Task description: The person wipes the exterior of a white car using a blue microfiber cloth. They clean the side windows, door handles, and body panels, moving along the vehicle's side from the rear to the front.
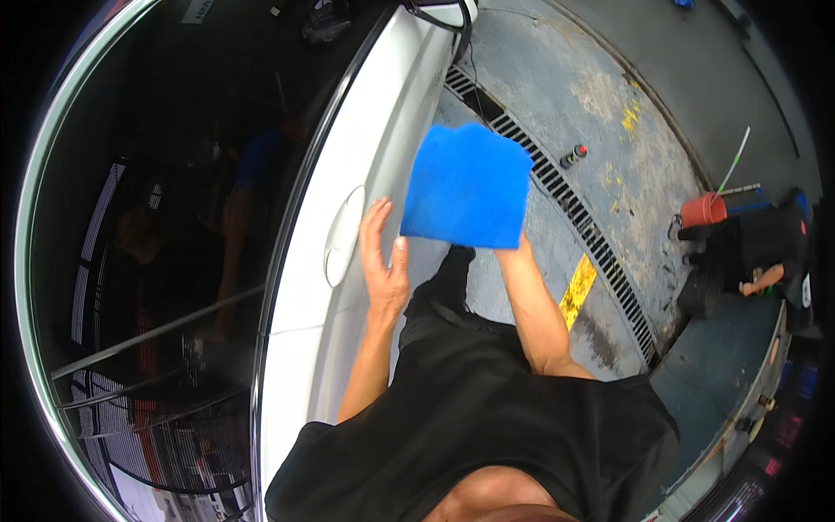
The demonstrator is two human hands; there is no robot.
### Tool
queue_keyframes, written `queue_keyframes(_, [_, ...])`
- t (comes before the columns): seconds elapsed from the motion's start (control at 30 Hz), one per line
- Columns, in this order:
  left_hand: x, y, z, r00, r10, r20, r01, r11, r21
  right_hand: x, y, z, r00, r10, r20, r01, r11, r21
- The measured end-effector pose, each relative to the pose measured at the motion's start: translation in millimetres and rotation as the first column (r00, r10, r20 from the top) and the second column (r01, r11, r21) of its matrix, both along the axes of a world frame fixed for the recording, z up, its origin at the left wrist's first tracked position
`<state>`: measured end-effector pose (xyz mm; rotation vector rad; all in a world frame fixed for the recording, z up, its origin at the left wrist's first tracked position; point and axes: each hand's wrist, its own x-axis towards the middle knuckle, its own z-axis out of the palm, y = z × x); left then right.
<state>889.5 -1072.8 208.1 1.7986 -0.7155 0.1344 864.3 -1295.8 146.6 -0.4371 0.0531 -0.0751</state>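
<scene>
A blue cloth [466,189], roughly square, is spread flat in front of me beside a white car. It covers most of my right hand [511,243], which bears it from beneath; only the wrist end shows at its lower right corner. My left hand [383,258] is empty, fingers raised and thumb apart. The thumb tip is at the cloth's lower left corner; contact is unclear. Just left of that hand is the door handle [344,236] on the white car door [372,140]. Dark window glass [189,163] above the door reflects an arm and something blue.
A slotted floor drain [567,202] crosses the concrete, with a dark gap near the side mirror [447,13]. Beyond it stand a red-capped bottle [574,156] and a red bucket [704,210]. Another person [750,245] in dark clothes is at the right. A yellow floor stripe [578,291] lies nearer.
</scene>
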Motion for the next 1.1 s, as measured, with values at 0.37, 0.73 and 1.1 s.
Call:
queue_keyframes(0.37, [143.6, -159.4, -70.9, 0.588, -0.706, -0.396, -0.236, 0.319, -0.918, 91.2, -54.4, 60.4, 0.935, -0.308, 0.177, 0.217, 0.100, -0.971])
queue_keyframes(0.73, [312.1, -410.3, 10.6, 0.996, 0.001, 0.084, 0.024, 0.955, -0.296, -15.5, -318.5, -131.5, 0.664, -0.685, -0.300, -0.287, 0.137, -0.948])
queue_keyframes(1.1, [369.0, -401.5, -70.6, 0.985, 0.168, 0.041, -0.158, 0.969, -0.188, -127.0, -280.7, -215.0, 0.151, -0.473, -0.868, -0.662, 0.603, -0.444])
